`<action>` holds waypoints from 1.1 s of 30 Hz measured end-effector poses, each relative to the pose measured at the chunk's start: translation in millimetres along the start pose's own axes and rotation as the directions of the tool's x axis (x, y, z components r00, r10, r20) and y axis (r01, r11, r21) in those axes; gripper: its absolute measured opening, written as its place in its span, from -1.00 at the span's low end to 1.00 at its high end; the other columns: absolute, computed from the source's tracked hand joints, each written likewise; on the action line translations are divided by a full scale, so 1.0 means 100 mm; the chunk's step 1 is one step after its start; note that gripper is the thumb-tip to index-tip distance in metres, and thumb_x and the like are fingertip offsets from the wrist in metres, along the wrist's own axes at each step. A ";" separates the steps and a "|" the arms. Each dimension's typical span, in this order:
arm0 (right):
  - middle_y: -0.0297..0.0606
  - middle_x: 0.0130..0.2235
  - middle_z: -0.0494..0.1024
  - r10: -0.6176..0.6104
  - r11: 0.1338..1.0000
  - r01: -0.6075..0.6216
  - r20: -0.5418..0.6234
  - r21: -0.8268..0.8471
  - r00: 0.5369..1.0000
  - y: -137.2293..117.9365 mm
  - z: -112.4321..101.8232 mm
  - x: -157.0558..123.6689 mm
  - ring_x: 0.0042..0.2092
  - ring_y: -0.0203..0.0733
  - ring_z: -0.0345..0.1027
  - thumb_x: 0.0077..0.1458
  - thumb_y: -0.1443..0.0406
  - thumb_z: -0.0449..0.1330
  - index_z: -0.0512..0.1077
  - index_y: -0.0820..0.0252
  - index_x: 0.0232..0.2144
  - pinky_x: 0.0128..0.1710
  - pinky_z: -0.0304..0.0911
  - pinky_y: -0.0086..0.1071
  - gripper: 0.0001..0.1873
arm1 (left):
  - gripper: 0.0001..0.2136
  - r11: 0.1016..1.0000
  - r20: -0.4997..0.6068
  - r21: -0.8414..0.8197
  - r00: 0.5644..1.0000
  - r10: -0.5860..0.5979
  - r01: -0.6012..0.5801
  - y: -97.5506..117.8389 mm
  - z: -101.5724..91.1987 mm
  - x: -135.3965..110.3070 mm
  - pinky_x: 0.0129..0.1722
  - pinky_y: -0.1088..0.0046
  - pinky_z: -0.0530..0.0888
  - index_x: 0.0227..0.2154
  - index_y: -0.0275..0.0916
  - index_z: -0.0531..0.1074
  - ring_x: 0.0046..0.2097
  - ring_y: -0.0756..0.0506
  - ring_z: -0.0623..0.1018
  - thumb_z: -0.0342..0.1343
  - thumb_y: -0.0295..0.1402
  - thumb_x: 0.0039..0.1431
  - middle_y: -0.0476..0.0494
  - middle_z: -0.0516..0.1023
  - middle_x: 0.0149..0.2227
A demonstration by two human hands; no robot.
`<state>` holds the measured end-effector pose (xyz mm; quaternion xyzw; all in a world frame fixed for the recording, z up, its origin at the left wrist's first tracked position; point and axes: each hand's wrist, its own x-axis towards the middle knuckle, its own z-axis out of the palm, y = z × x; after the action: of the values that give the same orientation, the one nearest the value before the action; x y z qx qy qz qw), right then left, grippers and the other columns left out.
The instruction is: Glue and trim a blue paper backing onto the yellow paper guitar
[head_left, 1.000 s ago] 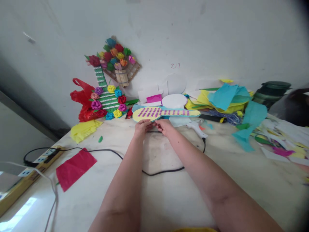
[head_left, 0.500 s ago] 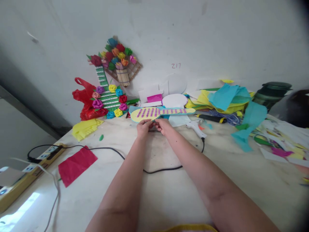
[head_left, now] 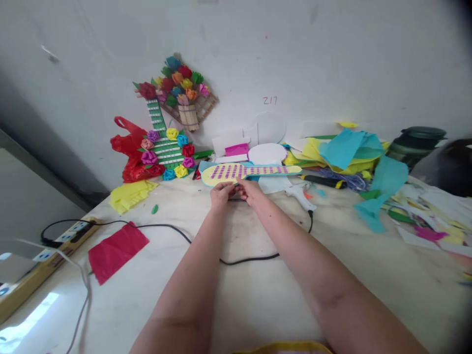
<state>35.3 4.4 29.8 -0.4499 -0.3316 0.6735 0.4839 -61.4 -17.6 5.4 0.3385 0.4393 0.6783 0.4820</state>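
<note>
A guitar-shaped paper cutout (head_left: 224, 173), yellow with purple stripes and a blue edge, is held near the back of the table, its neck pointing right. My left hand (head_left: 221, 194) is closed on the near edge of its rounded body. Beside it, my right hand (head_left: 249, 191) pinches the same edge where the body narrows toward the neck. The fingertips of both hands almost meet, and some fingers are hidden beneath the cutout. To the right of my right hand lies a white glue gun (head_left: 300, 195) on the tabletop.
A black cord (head_left: 254, 258) loops under my forearms to a power strip (head_left: 55, 255) at left. Red paper (head_left: 118, 252) and yellow crepe paper (head_left: 132, 195) lie left. A flower-trimmed green guitar (head_left: 169, 152) leans at the wall. Blue paper (head_left: 348, 150) and scraps (head_left: 431, 216) fill the right.
The paper guitar has shifted slightly to the right in the view, and both hands have moved a little with it. Their grip looks much the same.
</note>
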 end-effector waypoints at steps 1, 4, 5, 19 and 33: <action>-0.42 -0.76 0.27 -0.015 1.000 0.014 -0.013 -0.014 1.000 0.01 0.01 0.00 -0.75 -0.50 -0.04 0.00 0.34 0.13 0.23 0.26 -0.61 -0.81 -0.22 -0.59 -0.79 | -0.78 1.000 0.003 0.005 1.000 -0.005 0.004 0.00 0.00 0.00 -0.35 0.37 0.45 -0.51 -0.33 0.40 -0.54 -0.05 0.51 0.23 -0.46 -0.35 -0.05 0.48 -0.63; -0.44 -0.77 0.24 -0.025 0.998 0.022 -0.060 -0.056 0.998 0.03 0.03 0.01 -0.75 -0.50 -0.05 -0.01 0.41 0.13 0.20 0.25 -0.64 -0.81 -0.22 -0.59 -0.77 | -0.78 1.000 0.015 0.021 1.000 -0.019 0.018 -0.01 0.00 0.00 -0.34 0.37 0.45 -0.49 -0.33 0.39 -0.53 -0.05 0.51 0.22 -0.46 -0.34 -0.06 0.49 -0.62; -0.45 -0.78 0.24 -0.025 0.998 0.020 -0.080 -0.062 0.996 0.04 0.04 0.00 -0.75 -0.50 -0.05 -0.02 0.43 0.12 0.20 0.24 -0.65 -0.81 -0.22 -0.59 -0.76 | -0.78 0.999 0.020 0.028 0.999 -0.025 0.024 0.00 0.00 -0.01 -0.34 0.37 0.45 -0.49 -0.32 0.39 -0.52 -0.06 0.51 0.22 -0.46 -0.33 -0.07 0.49 -0.62; -0.37 -0.76 0.32 -0.066 0.994 0.048 -0.193 -0.095 0.979 -0.04 -0.01 -0.01 -0.68 -0.36 0.21 -0.08 0.43 0.13 0.32 0.31 -0.55 -0.80 -0.14 -0.57 -0.94 | -0.76 0.989 0.056 0.133 0.996 -0.067 0.060 0.33 -0.24 0.03 -0.61 0.41 0.41 -0.39 -0.27 0.32 -0.64 -0.13 0.49 0.09 -0.25 -0.13 -0.06 0.46 -0.67; -0.30 -0.70 0.39 -0.082 0.989 0.071 -0.082 -0.128 0.993 -0.17 -0.03 -0.12 -0.69 -0.43 0.20 -0.02 0.44 0.11 0.26 0.30 -0.63 -0.80 -0.15 -0.60 -0.82 | -0.70 0.960 0.171 0.126 0.948 -0.268 0.248 0.33 -0.24 0.00 -0.54 0.38 0.47 -0.58 -0.40 0.37 -0.59 -0.09 0.50 0.01 -0.24 0.09 -0.27 0.48 -0.62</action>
<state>45.3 -2.3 46.8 -0.4951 -0.3687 0.6120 0.4943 -94.6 -28.6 26.3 0.3644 0.4673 0.5510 0.5875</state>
